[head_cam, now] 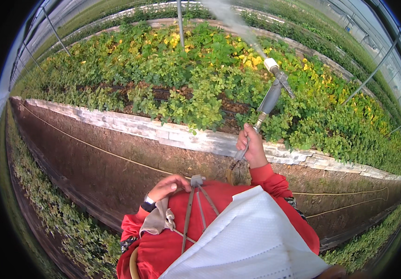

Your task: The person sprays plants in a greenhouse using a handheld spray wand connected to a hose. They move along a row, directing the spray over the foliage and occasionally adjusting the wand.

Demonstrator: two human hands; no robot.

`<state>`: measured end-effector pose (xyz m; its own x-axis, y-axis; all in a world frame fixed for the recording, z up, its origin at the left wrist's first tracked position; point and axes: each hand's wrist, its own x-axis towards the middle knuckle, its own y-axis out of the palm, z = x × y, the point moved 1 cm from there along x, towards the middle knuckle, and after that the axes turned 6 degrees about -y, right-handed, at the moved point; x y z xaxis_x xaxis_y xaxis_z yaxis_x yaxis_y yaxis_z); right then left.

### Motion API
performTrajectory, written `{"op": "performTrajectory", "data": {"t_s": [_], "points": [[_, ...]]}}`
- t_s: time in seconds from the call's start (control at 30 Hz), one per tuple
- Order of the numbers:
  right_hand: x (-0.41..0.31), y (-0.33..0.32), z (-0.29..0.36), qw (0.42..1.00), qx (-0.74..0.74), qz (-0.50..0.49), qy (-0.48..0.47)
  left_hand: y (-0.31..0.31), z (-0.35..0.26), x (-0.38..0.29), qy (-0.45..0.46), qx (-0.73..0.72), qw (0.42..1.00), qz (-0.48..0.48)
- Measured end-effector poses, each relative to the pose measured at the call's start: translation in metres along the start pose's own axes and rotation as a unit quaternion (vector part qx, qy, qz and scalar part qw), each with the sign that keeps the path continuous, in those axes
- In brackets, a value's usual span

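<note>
My right hand (252,144) is closed around the lower tube of a spray gun (272,94), which points up and away over the plants. A white mist (233,21) streams from its white nozzle (271,64). Below my fist a yellowish hose (229,174) hangs from the gun. Low-growing leafy plants (200,94), some with yellow leaves, fill the bed under the gun. My left hand (172,186) rests at the front of my red top, its fingers bent beside a small grey clip (197,180) with straps; whether it holds anything is hidden.
A pale block edging (186,138) bounds the bed. On the dirt path (92,157) a thin yellow hose (116,156) runs lengthwise on both sides of me. A metal post (181,24) rises from the bed, and slanting metal poles (374,69) stand at the right. Another plant row (71,230) lies behind me.
</note>
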<state>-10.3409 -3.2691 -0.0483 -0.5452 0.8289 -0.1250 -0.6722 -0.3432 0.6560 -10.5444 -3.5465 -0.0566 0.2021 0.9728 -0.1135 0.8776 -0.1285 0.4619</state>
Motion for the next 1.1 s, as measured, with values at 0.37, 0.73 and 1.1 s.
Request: {"op": "performTrajectory", "data": {"t_s": [0.37,0.73,1.1], "points": [[-0.074,-0.058,0.034,0.986,-0.027,-0.15,-0.072,0.019,0.002,0.053,-0.076,0.046,0.989,0.117],[-0.222,-0.121,0.069,0.911,0.053,-0.347,-0.217,0.065,0.015,0.102,-0.165,0.029,0.95,0.263],[-0.361,-0.027,-0.051,0.684,0.124,-0.524,-0.492,0.016,-0.003,0.149,-0.248,0.105,0.79,0.551]]}}
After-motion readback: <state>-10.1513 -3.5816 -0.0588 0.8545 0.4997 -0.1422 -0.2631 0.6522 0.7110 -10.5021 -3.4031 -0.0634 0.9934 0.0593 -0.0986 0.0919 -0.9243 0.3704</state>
